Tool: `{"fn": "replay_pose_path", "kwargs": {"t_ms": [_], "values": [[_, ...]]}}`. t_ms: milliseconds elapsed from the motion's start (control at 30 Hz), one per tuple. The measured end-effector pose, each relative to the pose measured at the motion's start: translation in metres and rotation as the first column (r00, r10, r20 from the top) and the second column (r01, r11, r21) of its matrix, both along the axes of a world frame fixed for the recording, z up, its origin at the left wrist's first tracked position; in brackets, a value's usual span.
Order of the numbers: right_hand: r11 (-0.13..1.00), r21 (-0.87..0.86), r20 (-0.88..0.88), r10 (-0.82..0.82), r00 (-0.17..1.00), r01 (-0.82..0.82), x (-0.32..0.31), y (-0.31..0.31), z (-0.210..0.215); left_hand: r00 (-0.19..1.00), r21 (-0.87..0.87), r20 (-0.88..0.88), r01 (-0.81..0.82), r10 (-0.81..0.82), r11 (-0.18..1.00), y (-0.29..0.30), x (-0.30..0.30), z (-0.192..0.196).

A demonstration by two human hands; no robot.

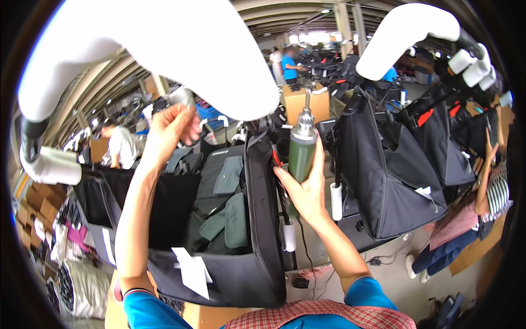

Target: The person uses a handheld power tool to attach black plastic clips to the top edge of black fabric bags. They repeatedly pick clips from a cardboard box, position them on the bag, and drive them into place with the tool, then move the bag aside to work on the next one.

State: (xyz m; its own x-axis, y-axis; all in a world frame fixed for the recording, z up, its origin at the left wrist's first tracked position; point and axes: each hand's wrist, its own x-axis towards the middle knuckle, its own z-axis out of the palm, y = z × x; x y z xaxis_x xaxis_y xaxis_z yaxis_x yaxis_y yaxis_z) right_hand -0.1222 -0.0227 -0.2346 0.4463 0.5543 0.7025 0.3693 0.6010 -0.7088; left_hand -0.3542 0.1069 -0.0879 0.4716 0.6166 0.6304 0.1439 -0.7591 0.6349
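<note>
My right hand (308,193) is wrapped around a green electric screwdriver (302,153), held upright with its silver nose and bit pointing up. My left hand (171,125) is raised below a handle wrapped in white foam (213,60). Its fingers are pinched together and partly blurred, so whatever they may hold cannot be made out. Beneath both arms stands a black fabric wagon (219,277) with dark grey-green padded straps (235,219) inside. White paper tags (192,272) hang on its near side.
More black wagons (392,181) stand at the right, one with another foam-wrapped handle (408,38). A co-worker in a striped top (497,194) reaches up at the far right. Cardboard boxes (41,205) are piled at the left. Cables (392,257) lie on the floor.
</note>
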Motion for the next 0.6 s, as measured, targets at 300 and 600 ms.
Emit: {"fn": "replay_pose_path", "kwargs": {"t_ms": [300, 600], "values": [[0.987, 0.160, 0.107, -0.045, 0.993, 0.028, -0.022, 0.033, 0.007, 0.956, -0.385, 0.173, 0.286, -0.235, 0.878, -0.195, 0.071, -0.147], [0.947, 0.285, 0.089, 0.128, 0.988, -0.148, -0.010, 0.043, 0.011, 0.928, -0.036, 0.350, -0.126, 0.131, 0.991, -0.136, 0.100, -0.152]]}}
